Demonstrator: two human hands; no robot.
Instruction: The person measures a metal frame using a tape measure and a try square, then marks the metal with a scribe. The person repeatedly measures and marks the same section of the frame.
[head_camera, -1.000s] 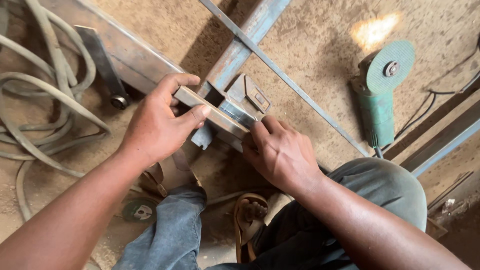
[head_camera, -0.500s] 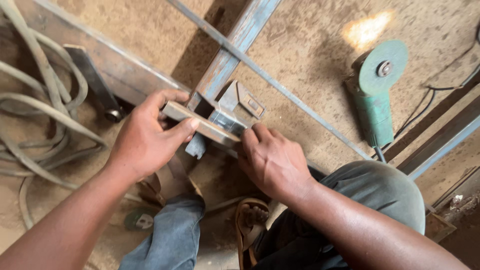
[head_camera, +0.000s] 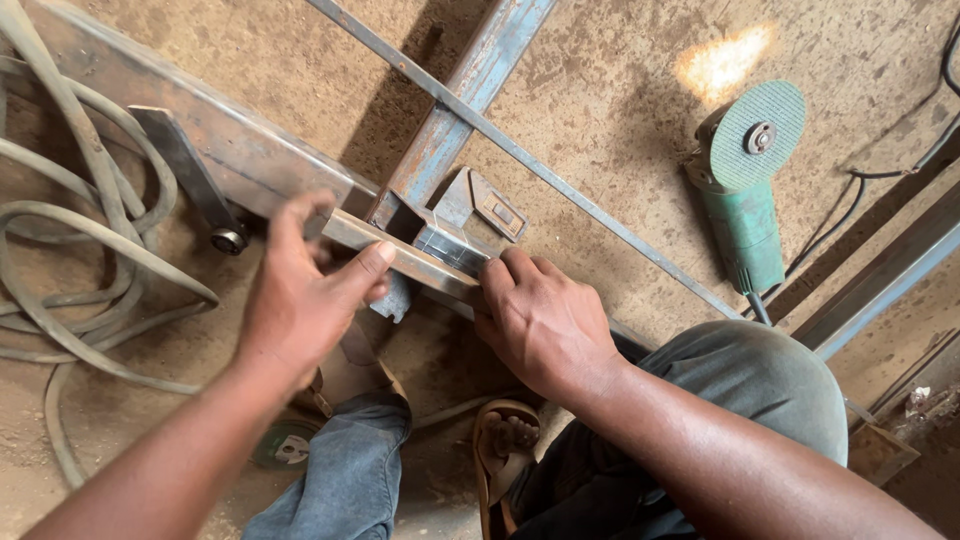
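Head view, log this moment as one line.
left hand: grips bar | right hand: presses bar end | grinder: lying on floor, untouched

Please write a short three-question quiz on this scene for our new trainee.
1. True or false: both hands touch the short metal bar.
2. Which tool lies on the floor by the person's right knee? A hammer; B grinder; C drill.
3. What lies coiled on the floor to the left?

Key:
1. True: the left hand and right hand hold it against the steel frame.
2. B: the green grinder.
3. Hoses.
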